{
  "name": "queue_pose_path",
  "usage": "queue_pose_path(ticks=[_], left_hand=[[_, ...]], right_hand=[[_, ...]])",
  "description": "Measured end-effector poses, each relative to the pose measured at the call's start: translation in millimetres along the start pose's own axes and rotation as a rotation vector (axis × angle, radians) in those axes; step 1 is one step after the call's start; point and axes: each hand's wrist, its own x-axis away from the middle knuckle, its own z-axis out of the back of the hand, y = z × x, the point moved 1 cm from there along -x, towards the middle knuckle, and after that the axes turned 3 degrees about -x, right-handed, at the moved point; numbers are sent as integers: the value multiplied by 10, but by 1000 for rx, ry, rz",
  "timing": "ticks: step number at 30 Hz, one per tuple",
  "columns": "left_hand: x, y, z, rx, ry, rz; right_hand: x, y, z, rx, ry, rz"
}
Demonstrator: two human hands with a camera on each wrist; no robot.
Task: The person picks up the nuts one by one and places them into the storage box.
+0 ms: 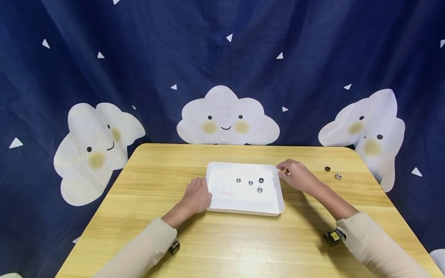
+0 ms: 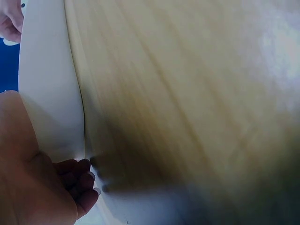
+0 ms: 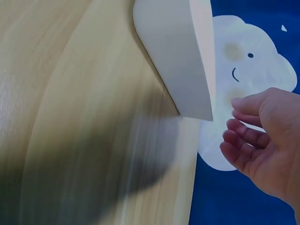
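A white rectangular tray sits on the wooden table with several small metal nuts lying inside, one of them dark. My left hand grips the tray's left side; in the left wrist view, the curled fingers are at the outer wall near its base. At the far right corner is my right hand, its thumb and fingers loosely bent close to the rim. In the right wrist view, this hand shows nothing between its fingers, and whether it touches the rim cannot be made out.
To the right of the tray, a dark nut and a silver nut lie on the table. A dark blue curtain with cloud prints hangs behind the table's far edge.
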Motion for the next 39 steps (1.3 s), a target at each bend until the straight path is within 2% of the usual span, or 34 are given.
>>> queue_pose_path(ticks=[15,39], left_hand=[[-8,13,18,-1,4,-9],[19,32,32,1,-7,10]], right_hand=[[128,211,167,-56,-8,-134],[360,520,255,-62,12,-218]])
